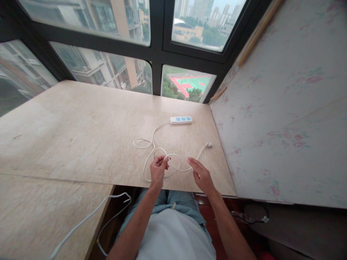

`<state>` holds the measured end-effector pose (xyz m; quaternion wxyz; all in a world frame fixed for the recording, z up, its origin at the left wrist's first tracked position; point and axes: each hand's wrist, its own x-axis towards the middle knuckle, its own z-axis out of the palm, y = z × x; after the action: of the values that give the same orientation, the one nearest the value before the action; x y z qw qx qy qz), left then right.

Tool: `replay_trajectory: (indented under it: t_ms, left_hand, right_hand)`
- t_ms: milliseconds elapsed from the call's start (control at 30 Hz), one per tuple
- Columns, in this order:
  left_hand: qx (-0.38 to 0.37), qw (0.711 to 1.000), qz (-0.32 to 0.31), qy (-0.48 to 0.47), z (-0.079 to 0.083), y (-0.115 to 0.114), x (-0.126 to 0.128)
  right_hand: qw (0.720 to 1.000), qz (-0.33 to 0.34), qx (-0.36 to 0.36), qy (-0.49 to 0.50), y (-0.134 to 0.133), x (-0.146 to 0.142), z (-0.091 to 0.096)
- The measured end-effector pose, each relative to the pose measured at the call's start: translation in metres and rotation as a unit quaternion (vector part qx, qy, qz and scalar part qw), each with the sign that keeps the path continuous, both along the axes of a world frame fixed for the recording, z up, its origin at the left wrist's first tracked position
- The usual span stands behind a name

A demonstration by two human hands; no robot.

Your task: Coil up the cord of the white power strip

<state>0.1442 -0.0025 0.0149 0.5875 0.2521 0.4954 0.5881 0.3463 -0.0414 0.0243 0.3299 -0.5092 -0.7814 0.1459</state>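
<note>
Head view, only one available.

Left hand (158, 169): fingers curled, thumb and fingertips pinching the white cord (150, 143) at a loop near the bench (81, 130) front edge. Looks lifted slightly at the pinch; can't confirm.

Right hand (202, 175): spread flat, fingers extended, holding nothing. Fingertips are just beside the cord run that heads to the plug. Touching or hovering, can't tell.

Cord: all of it on the bench, right of centre, in front of the person. The far end goes into the strip (181, 120), which lies flat near the window (187, 85). From there it snakes back toward the hands in a couple of loose, overlapping loops, then out right to the plug (209, 144), lying free near the wall panel (284, 108).

Progress, my read: early. One hand has a grip on one loop, and that's all that's done. Loops are slack and irregular, nothing gathered or bundled. Strip and plug are untouched, well apart from both hands. Nearly the whole cord length is left to deal with.

Other: a second white cable (89, 216) hangs off the bench front at lower left, not touched. A dark cable (249, 218) lies on the floor at right.
</note>
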Motion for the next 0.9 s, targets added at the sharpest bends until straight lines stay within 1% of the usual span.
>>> replay_trajectory:
  t_ms: [67,167,233,333,433,533,600,700,767,800,833,900]
  left_hand:
    - [0.001,1.000,0.003,-0.011,0.001,0.000,-0.001]
    - [-0.001,1.000,0.005,-0.021,0.003,-0.001,-0.002]
    - [-0.004,1.000,0.001,-0.019,0.003,-0.001,-0.001]
    - [-0.006,1.000,0.007,-0.006,0.002,-0.002,0.001]
    - [-0.008,0.999,0.031,0.010,0.000,-0.002,0.001]
    - [-0.004,0.998,0.060,0.012,0.001,-0.001,0.000]
    - [0.001,0.997,0.077,0.013,0.002,0.001,-0.001]
    - [0.001,0.995,0.098,0.015,0.004,0.002,0.000]
    - [0.003,0.994,0.111,0.013,0.007,0.003,0.004]
    - [0.006,0.993,0.115,0.011,0.008,0.003,0.006]
    - [0.010,0.993,0.117,0.009,0.010,0.002,0.008]
    - [0.020,0.993,0.115,0.008,0.014,0.001,0.014]
  right_hand:
    - [0.996,-0.026,-0.025,-0.076,0.006,0.028,-0.011]
    - [0.977,-0.021,-0.072,-0.201,0.020,0.060,-0.028]
    - [0.968,-0.009,-0.077,-0.238,0.029,0.072,-0.034]
    - [0.971,0.011,-0.052,-0.234,0.039,0.079,-0.030]
    - [0.978,0.043,-0.044,-0.200,0.041,0.080,-0.017]
    - [0.988,0.054,-0.067,-0.128,0.034,0.082,-0.001]
    - [0.993,0.034,-0.087,-0.065,0.025,0.081,0.012]
    - [0.994,-0.023,-0.103,0.020,0.008,0.076,0.036]
    - [0.988,-0.060,-0.126,0.071,-0.001,0.067,0.050]
    - [0.980,-0.073,-0.156,0.100,-0.005,0.061,0.056]
    - [0.968,-0.078,-0.199,0.130,-0.007,0.054,0.061]
    - [0.934,-0.065,-0.304,0.178,-0.008,0.041,0.068]
